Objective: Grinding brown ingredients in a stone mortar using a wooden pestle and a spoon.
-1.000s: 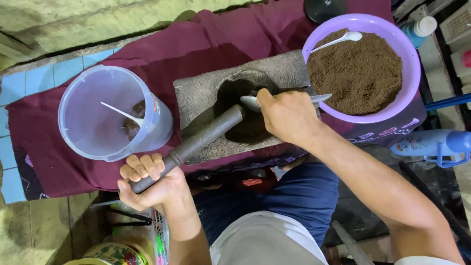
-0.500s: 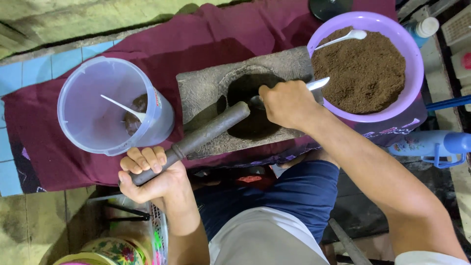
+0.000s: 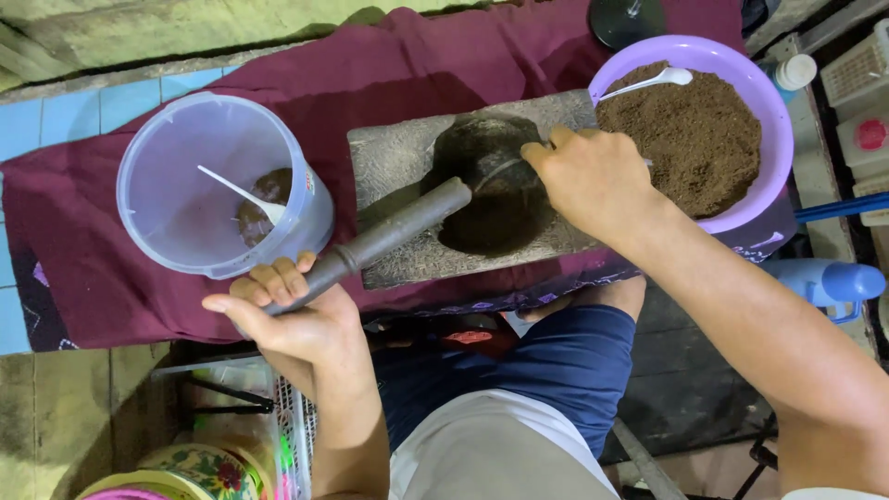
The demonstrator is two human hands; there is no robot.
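Maroon cloth (image 3: 111,241) covers the low surface in front of me, with pale blue tiles showing at its left edge. On the cloth lies a grey stone slab (image 3: 398,162) with a round hollow (image 3: 491,190) in its middle, dark with ground material.

I see my left hand (image 3: 292,319) wrapped around the lower end of a long dark pestle (image 3: 389,236), fingers (image 3: 269,282) curled tight about the shaft; the pestle leans up and to the right, its head resting at the left rim of the hollow. My right hand (image 3: 593,181) sits over the right side of the hollow, fingers closed on a metal spoon (image 3: 500,171) whose handle curves down into the dark material.

Just right of the slab, touching it, stands a purple bowl (image 3: 773,111) filled with brown powder (image 3: 685,139), a white spoon (image 3: 648,83) resting in it. Left of the slab stands a clear plastic tub (image 3: 167,199) holding a little dark brown paste and a second white spoon (image 3: 241,194). Below the slab I see my blue shorts (image 3: 556,370).
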